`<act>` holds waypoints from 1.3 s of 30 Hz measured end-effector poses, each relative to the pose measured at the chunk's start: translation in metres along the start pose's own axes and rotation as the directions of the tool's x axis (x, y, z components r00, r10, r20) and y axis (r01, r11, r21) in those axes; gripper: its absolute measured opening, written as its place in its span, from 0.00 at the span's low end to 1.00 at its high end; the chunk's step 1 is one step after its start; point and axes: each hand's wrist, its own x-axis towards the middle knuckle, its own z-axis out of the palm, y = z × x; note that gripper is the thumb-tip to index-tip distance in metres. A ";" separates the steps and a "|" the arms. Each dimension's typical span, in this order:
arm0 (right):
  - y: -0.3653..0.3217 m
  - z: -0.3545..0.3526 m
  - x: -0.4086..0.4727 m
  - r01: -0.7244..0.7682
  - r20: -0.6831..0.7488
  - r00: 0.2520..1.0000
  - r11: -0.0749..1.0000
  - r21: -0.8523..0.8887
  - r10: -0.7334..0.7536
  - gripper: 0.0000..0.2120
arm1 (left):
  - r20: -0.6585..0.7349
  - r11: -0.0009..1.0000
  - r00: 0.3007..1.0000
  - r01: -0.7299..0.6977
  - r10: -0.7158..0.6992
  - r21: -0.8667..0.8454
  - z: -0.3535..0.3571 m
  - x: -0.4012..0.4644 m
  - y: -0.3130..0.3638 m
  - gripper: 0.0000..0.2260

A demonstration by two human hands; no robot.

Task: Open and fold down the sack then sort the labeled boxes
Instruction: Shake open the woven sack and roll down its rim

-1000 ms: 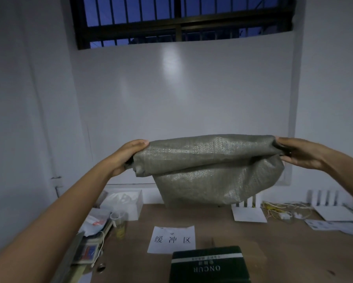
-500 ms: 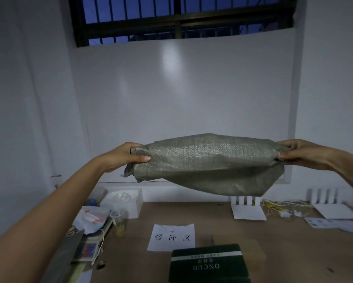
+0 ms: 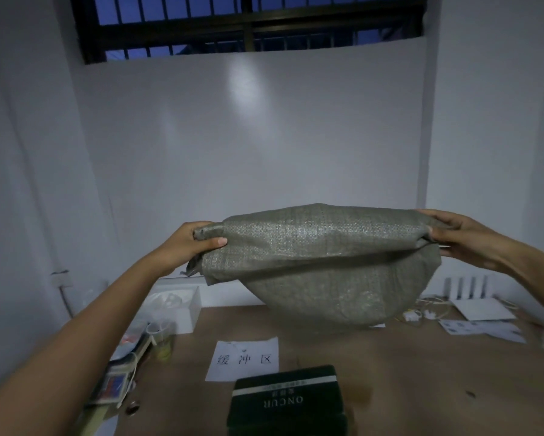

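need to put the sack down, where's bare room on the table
Bare wood lies right of the dark green box and paper sign, below the papers. The left edge is crowded with a cup and clutter, and the far right has cables.

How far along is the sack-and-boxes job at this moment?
Early. In hand: the left hand and right hand each grip an end of the sack, held above the table with its top rolled over. Left: setting it down and sorting; the dark green box lies untouched.
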 end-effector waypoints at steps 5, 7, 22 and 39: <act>0.015 -0.049 -0.033 0.019 -0.061 0.998 0.999 0.038 -0.017 0.29 | -0.006 0.997 1.000 0.011 -0.011 -0.079 0.067 0.005 0.003 0.08; 0.016 -0.065 -0.051 0.036 -0.116 0.993 0.997 0.073 -0.028 0.22 | 0.020 0.989 1.000 0.022 -0.020 -0.149 0.095 0.003 0.004 0.19; 0.024 -0.158 -0.136 0.008 -0.299 0.954 0.995 0.103 0.023 0.32 | 0.115 0.893 0.991 0.118 -0.075 -0.435 0.222 0.038 0.015 0.33; 0.078 -0.197 -0.286 -0.026 -0.640 0.763 0.994 0.108 0.090 0.30 | 0.350 0.810 0.937 0.222 -0.023 -0.542 0.416 0.081 -0.001 0.12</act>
